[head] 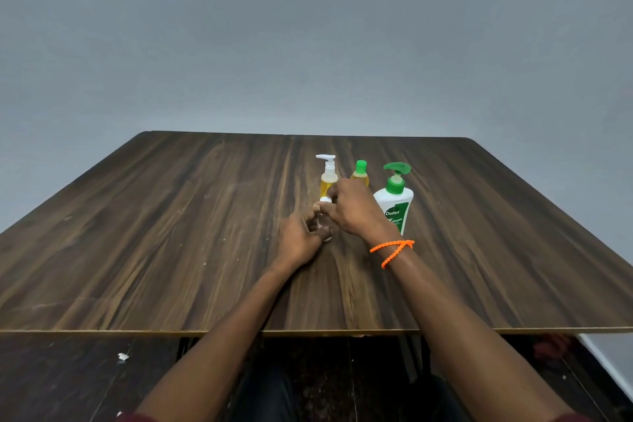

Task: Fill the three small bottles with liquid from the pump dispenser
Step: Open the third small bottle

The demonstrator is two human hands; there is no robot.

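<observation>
A small clear bottle (322, 223) stands on the wooden table (171, 233), mostly hidden by my hands. My left hand (299, 240) grips its body. My right hand (354, 207) pinches its white cap (324, 201) from above. Behind them stand a small bottle of yellow liquid with a white pump (328, 175) and a small yellow bottle with a green cap (360, 173). To the right is the large white Dettol pump dispenser (395, 199) with a green pump head, just beside my right wrist.
An orange cord bracelet (392, 250) circles my right wrist. The table's front edge (205, 332) runs across the lower view, with dark floor below. A grey wall stands behind the table.
</observation>
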